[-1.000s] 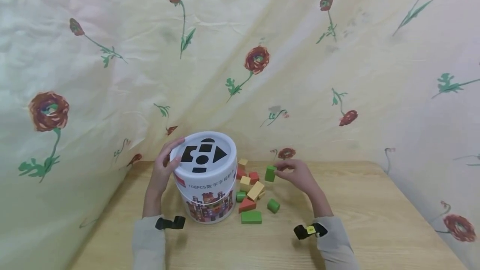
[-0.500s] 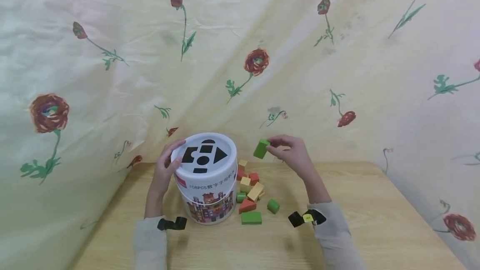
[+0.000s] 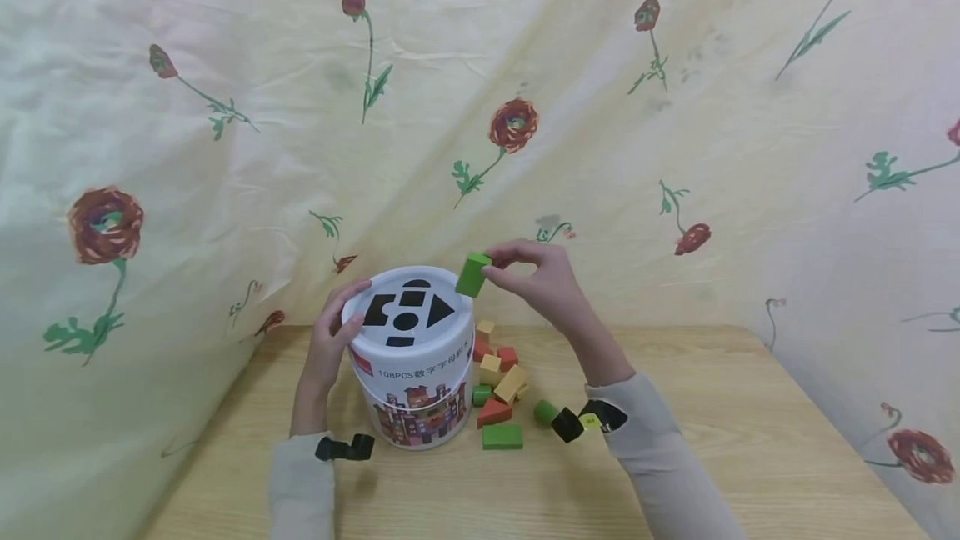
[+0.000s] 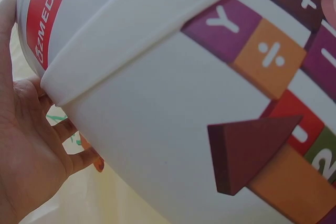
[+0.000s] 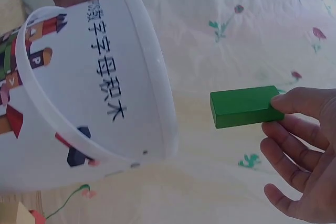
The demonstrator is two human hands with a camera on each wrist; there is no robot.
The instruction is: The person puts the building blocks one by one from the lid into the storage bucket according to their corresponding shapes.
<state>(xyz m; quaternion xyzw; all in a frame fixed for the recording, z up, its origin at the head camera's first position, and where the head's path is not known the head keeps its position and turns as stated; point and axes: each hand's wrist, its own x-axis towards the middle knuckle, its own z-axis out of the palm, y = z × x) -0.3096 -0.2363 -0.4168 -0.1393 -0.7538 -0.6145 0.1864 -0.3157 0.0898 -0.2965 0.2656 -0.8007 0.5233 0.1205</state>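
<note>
Bucket (image 3: 416, 369) held by left hand (image 3: 327, 330) — right hand (image 3: 540, 273) pinching green block (image 3: 472, 276).

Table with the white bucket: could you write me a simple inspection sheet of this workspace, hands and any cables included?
Surface: wooden table, light in colour.
Job's things: white bucket, upright, its lid pierced with shaped holes; green block, held in the air.
Clutter: loose blocks in green, red and yellow beside the bucket.
Left grip: left hand holds the bucket at its rim.
Right grip: right hand pinches the green block, apart from the bucket.
Cables: nothing seen.
Surroundings: flower-patterned cloth behind the table.
</note>
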